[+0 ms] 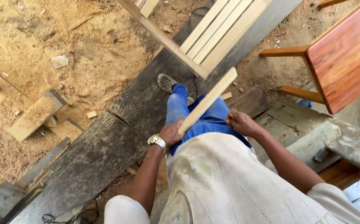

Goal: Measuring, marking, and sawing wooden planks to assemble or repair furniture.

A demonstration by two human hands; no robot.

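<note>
My left hand (172,132), with a metal watch on its wrist, grips the near end of a pale wooden slat (208,100) that slants up and to the right over my blue trousers. My right hand (241,122) rests on my right thigh and pinches a small yellow pencil (231,116) between its fingers. Just beyond the slat's far end lies a pale wooden frame with several parallel slats (219,29). I stand on a dark worn plank (105,149).
A reddish varnished wooden seat (345,58) with legs sticks out at the right. Sawdust and wood offcuts (35,115) cover the ground at the left. A grey weathered beam (345,141) lies at the lower right, with a pink object at the right edge.
</note>
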